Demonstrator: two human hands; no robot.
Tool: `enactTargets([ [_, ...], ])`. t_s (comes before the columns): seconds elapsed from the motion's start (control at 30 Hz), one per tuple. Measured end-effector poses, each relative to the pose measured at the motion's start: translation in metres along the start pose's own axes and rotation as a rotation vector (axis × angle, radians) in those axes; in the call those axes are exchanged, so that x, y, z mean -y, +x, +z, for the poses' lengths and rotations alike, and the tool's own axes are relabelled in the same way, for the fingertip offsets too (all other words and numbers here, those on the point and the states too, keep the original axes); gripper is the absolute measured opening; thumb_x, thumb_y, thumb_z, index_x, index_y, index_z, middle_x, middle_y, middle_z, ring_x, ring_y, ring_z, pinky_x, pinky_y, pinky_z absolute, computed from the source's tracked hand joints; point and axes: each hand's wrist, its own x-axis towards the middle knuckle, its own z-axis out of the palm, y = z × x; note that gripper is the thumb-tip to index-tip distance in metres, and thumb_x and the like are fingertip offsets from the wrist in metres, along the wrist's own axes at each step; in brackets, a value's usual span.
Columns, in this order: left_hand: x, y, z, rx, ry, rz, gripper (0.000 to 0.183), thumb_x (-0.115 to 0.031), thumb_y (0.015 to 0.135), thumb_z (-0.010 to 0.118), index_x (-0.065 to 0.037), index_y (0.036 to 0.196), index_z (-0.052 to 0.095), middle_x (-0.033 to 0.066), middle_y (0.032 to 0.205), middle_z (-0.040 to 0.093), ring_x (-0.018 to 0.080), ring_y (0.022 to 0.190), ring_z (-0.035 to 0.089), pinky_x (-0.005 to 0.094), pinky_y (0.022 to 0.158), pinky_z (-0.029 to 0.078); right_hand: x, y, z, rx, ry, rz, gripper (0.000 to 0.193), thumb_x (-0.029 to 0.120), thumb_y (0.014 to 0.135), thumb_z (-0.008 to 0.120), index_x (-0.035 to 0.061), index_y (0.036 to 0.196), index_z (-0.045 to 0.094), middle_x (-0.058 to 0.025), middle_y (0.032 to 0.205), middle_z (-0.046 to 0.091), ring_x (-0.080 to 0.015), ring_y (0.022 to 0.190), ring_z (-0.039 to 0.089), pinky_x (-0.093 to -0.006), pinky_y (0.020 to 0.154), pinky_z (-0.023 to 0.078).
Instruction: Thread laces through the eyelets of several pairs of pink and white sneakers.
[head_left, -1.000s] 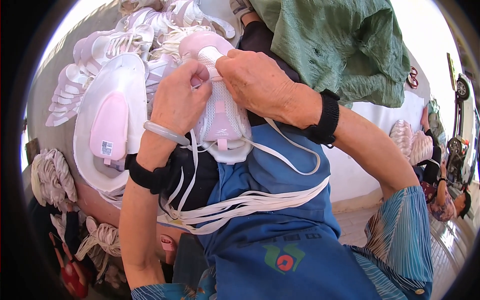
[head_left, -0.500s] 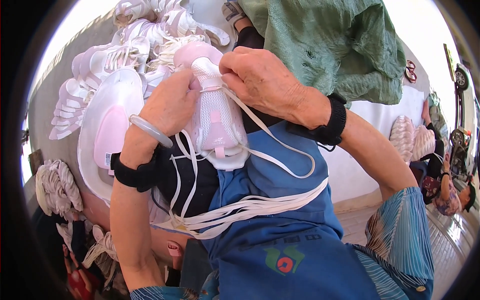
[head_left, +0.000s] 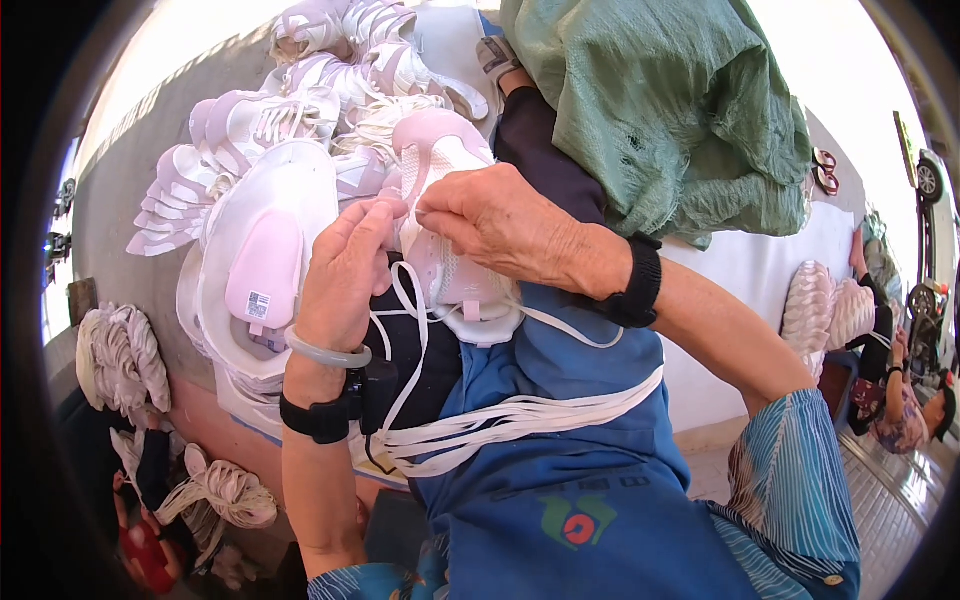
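A pink and white mesh shoe upper [head_left: 440, 135] lies over my lap, its rounded toe pointing away from me. Above its throat, my left hand [head_left: 345, 265] is closed in a pinch, and a white shoelace [head_left: 420, 340] hangs down near it. My right hand [head_left: 510, 225] pinches too, fingertips close to those of the left, covering the middle of the upper. The lace piece in its fingertips is too small to see clearly. More lace emerges beneath it at the upper's right side. A bundle of white laces [head_left: 520, 425] rests across my blue apron [head_left: 540, 490].
Left of the upper stand stacked white shoe soles [head_left: 320, 200] with a pink insole [head_left: 265, 265]. More uppers [head_left: 260, 115] are heaped beyond. A green woven sack [head_left: 670, 110] lies at the far right. Bundled uppers [head_left: 120, 360] and other people are at both sides.
My hands have come closer together, the right one moving nearer over the upper's middle. The lace loop at the right now shows less. The whole view has shifted slightly.
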Motion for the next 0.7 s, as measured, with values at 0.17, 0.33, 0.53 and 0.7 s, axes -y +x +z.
enactTargets([
  [0.17, 0.013, -0.020, -0.007, 0.071, -0.469, 0.106, 0.029, -0.003, 0.092, 0.046, 0.007, 0.118, 0.053, 0.0021, 0.091, 0.051, 0.0064, 0.065, 0.042, 0.0216, 0.062, 0.039, 0.100, -0.050, 0.015, 0.422, 0.609, -0.180, 0.012, 0.008, 0.086, 0.059, -0.0013, 0.078, 0.061, -0.0136, 0.059, 0.052, -0.0334, 0.063, 0.059, -0.0409, 0.063, 0.047],
  [0.33, 0.020, -0.057, 0.011, -0.070, -0.467, 0.238, 0.018, -0.006, 0.096, 0.053, 0.003, 0.111, 0.055, 0.0094, 0.101, 0.063, 0.0129, 0.081, 0.061, 0.0274, 0.078, 0.051, 0.066, -0.051, 0.016, -0.044, 0.193, 0.082, 0.012, 0.007, 0.088, 0.060, 0.0004, 0.098, 0.064, -0.0114, 0.079, 0.058, -0.0262, 0.075, 0.058, -0.0350, 0.067, 0.047],
  [0.53, 0.047, -0.075, 0.020, -0.089, -0.515, 0.284, 0.017, -0.009, 0.093, 0.059, -0.001, 0.108, 0.056, 0.0108, 0.100, 0.067, 0.0139, 0.085, 0.064, 0.0266, 0.079, 0.051, 0.085, -0.049, 0.020, -0.086, 0.692, 0.494, 0.021, 0.012, 0.091, 0.063, 0.0008, 0.109, 0.062, 0.0005, 0.073, 0.061, -0.0045, 0.063, 0.057, -0.0202, 0.055, 0.046],
  [0.7, 0.052, -0.086, 0.035, -0.191, -0.327, 0.373, 0.021, -0.010, 0.095, 0.058, 0.001, 0.112, 0.054, 0.0106, 0.101, 0.068, 0.0116, 0.087, 0.064, 0.0229, 0.079, 0.049, 0.090, -0.057, 0.030, -0.164, 0.841, 0.485, 0.020, 0.010, 0.091, 0.061, -0.0009, 0.108, 0.063, -0.0018, 0.080, 0.065, -0.0041, 0.063, 0.058, -0.0183, 0.055, 0.047],
])
